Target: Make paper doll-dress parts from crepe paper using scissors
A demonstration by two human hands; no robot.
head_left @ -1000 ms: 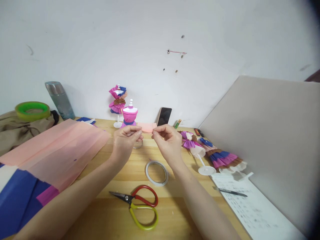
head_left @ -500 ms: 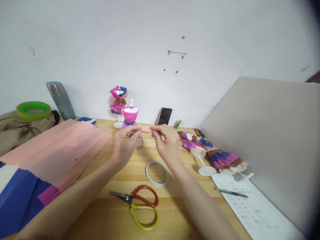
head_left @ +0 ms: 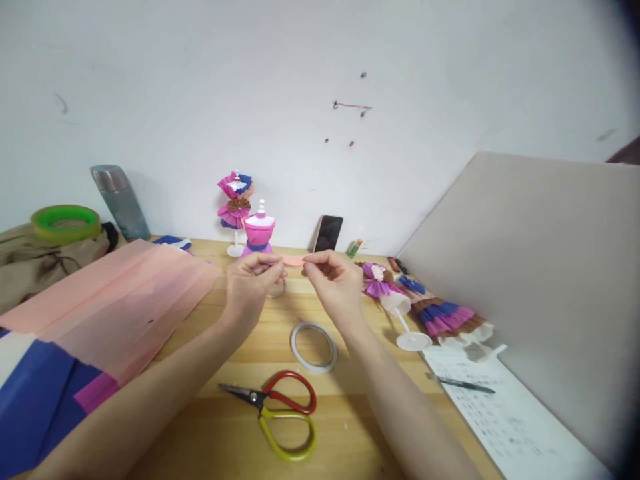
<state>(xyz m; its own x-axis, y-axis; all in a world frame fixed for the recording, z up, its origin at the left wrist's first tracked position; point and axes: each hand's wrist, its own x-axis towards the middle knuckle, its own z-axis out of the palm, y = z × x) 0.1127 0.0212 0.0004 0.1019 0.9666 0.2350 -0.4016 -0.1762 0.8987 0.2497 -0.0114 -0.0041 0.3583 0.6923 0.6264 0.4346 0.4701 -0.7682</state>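
Note:
A small strip of peach crepe paper point(head_left: 293, 261) is stretched between my two hands over the wooden table. My left hand point(head_left: 253, 283) pinches its left end, and my right hand point(head_left: 334, 280) pinches its right end. Just behind my left hand stands a small dress form in a pink paper dress point(head_left: 259, 231) with a blue waistband. A roll of white tape point(head_left: 314, 347) lies below my hands, and scissors point(head_left: 257, 399) with one red and one yellow handle lie nearer to me. Another tape roll point(head_left: 277, 289) is partly hidden by my left hand.
Peach paper sheets point(head_left: 125, 293) and blue paper point(head_left: 40, 393) cover the left side. A bottle point(head_left: 120, 203), a decorated dress form point(head_left: 236, 207) and a phone point(head_left: 329, 233) stand by the wall. Dressed forms point(head_left: 445, 317), a written sheet point(head_left: 515, 420) and a pen point(head_left: 465, 385) lie right.
The peach strip now looks thinner and straighter between my fingers, where it showed a wider, curved face before. Both hands keep their pinch and have barely moved.

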